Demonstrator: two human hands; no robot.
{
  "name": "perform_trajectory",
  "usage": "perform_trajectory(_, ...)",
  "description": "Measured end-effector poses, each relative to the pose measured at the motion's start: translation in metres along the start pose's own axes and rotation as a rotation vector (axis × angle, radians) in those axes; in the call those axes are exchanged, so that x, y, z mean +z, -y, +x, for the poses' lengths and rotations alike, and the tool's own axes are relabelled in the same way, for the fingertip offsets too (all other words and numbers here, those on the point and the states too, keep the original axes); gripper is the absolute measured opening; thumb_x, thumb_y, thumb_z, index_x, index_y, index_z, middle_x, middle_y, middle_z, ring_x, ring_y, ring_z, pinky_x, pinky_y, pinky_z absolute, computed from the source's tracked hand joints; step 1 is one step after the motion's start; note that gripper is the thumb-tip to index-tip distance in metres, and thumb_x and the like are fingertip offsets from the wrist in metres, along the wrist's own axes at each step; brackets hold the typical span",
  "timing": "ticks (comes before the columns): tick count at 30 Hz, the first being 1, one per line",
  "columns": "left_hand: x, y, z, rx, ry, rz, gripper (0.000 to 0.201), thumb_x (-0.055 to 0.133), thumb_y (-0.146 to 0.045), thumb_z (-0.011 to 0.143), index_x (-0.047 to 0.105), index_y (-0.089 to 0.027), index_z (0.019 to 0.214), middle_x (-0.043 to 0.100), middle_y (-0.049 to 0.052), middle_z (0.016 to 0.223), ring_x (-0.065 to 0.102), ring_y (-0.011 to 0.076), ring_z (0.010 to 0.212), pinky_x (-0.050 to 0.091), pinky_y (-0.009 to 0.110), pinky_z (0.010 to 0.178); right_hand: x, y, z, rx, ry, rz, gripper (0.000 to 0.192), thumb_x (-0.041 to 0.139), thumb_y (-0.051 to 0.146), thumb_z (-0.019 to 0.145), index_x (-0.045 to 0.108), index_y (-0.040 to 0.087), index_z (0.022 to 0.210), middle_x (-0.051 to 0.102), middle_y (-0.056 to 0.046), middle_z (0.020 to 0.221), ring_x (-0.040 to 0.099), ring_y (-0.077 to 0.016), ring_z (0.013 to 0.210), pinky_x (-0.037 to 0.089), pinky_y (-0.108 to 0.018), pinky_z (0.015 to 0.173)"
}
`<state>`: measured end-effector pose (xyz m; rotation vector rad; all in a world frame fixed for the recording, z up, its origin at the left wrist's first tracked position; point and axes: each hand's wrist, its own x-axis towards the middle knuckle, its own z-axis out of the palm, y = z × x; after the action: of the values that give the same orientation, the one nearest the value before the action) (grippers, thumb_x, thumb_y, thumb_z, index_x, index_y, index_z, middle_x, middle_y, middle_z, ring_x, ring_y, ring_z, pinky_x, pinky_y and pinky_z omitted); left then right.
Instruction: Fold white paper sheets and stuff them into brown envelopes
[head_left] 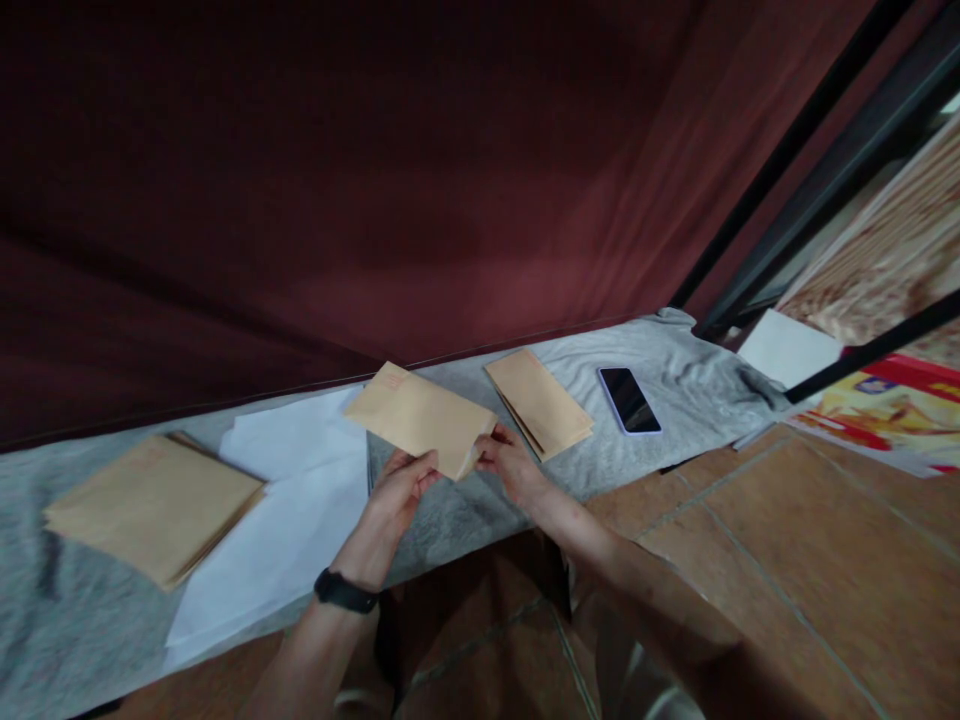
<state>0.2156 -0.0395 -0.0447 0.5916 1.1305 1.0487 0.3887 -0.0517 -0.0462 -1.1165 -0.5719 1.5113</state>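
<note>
Envelope (420, 418), brown and flat, is held just above the grey cloth surface (75, 610) between both of my hands, each closed on its near end. My left hand (401, 488) pinches the near edge from below with thumb on top; my right hand (510, 465) grips the near corner, where a pale sliver that may be the flap or a sheet shows at the fingertips, though I cannot tell which. The paper is plain kraft, smooth and uncreased, with faint reddish print at its far corner, and it tilts up and away from me.

As I judge it, the risk lies in that grip: both holds sit on one end, so the far end hangs unsupported and could sag, bend or slip free if either hand loosens. A hard pinch at the corner could crease it.

Left of my left hand lie white sheets (285, 520), and farther left a stack of brown envelopes (154, 505). Just beyond my right hand sits a smaller envelope pile (540, 400), then a dark phone (628, 400), well apart. A careless swing could scatter those piles.
</note>
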Motion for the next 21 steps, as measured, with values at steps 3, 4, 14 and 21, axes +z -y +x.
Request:
perform_trajectory(3,-0.001,-0.004,0.0,0.03,0.006,0.039,0.045,0.085,-0.018,0.058,0.069,-0.018,0.1,0.077,0.005,0.098,0.072,0.0183,0.082,0.057,0.028,0.071,-0.002,0.006,-0.001,-0.004,-0.02,-0.029,0.026,0.07,0.028,0.06,0.064,0.02,0.084,0.069,0.002,0.077,0.064,-0.0143,0.067,0.051,-0.025,0.061)
perform_trajectory(4,-0.001,-0.005,-0.001,0.038,0.005,0.047,0.047,0.086,-0.019,0.057,0.069,-0.018,0.1,0.077,0.005,0.097,0.072,0.0183,0.081,0.057,0.028,0.071,-0.002,0.007,-0.001,0.002,-0.026,-0.034,0.026,0.07,0.029,0.061,0.064,0.02,0.084,0.069,0.002,0.076,0.064,-0.0144,0.066,0.052,-0.025,0.06)
perform_trajectory(14,-0.001,-0.011,-0.004,0.055,0.016,0.161,0.056,0.087,-0.025,0.052,0.068,-0.017,0.104,0.076,0.007,0.099,0.07,0.0218,0.085,0.054,0.03,0.068,-0.015,0.025,0.003,0.091,0.103,-0.073,0.026,0.056,0.038,0.078,0.065,0.02,0.094,0.071,-0.003,0.075,0.068,-0.0175,0.066,0.058,-0.029,0.064)
perform_trajectory(21,-0.009,-0.007,0.004,0.078,0.045,0.259,0.061,0.085,-0.03,0.058,0.062,-0.018,0.113,0.074,0.007,0.096,0.07,0.0249,0.089,0.054,0.034,0.075,-0.028,0.022,0.001,0.104,0.073,-0.192,0.021,0.076,0.027,0.063,0.067,0.019,0.08,0.07,-0.001,0.075,0.066,-0.0163,0.064,0.06,-0.028,0.058)
